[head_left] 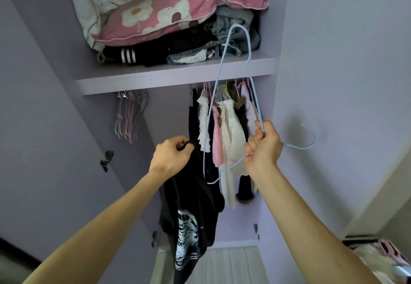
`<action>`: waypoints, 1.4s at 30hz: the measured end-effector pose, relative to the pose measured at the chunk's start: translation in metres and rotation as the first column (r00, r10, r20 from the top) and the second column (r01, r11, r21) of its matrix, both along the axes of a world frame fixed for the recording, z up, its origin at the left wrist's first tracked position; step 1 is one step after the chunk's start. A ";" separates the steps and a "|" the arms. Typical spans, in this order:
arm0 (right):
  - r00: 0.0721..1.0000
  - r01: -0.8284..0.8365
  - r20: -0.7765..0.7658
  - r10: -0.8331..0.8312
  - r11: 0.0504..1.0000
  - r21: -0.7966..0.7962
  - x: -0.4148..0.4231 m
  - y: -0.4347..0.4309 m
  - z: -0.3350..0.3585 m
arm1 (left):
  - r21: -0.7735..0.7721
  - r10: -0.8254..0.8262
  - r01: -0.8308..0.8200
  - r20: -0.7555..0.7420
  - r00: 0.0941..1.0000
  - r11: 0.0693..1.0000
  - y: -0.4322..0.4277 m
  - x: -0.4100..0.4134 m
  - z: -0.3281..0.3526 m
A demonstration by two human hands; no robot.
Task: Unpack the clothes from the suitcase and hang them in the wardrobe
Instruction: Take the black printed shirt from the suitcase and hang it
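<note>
Pillow (178,10) atop folded clothes (160,50) on the shelf (178,76); beneath it, hangers (130,116) left, garments (226,128) right.

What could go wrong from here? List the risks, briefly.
1. The left hand pinches only one edge of the black garment with white print, so it could slip down.
2. The thin light-blue wire hanger in the right hand crosses in front of the hanging clothes and could snag them.

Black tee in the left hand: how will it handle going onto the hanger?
Likely floppy: the black tee hangs in loose folds from where the left hand pinches it. Probably light: one pinch carries it. The blue wire hanger in the right hand looks thin, so it may flex.
</note>
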State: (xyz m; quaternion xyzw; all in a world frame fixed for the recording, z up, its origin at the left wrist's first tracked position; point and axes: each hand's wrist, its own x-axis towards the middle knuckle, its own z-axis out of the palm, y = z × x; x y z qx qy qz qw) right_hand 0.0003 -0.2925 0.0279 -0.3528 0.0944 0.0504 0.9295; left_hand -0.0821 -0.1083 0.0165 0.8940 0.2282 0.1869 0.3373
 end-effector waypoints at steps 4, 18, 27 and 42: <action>0.999 -0.012 0.047 0.015 0.998 -0.058 0.000 0.019 0.002 | -0.041 0.008 -0.005 0.057 0.998 0.999 0.004 0.001 0.020; 0.884 -0.078 0.243 0.399 0.639 -0.765 0.015 0.043 -0.059 | -0.351 0.261 -0.174 0.220 0.940 0.920 0.070 -0.014 0.087; 0.577 0.212 0.298 0.761 0.213 -0.954 0.036 0.057 0.032 | 0.384 0.238 -0.174 -0.126 0.963 0.907 0.067 -0.020 0.062; 0.476 0.301 0.179 0.861 0.032 -0.953 0.040 0.071 0.078 | 0.045 -0.162 0.165 -0.060 0.985 0.985 0.082 -0.027 0.044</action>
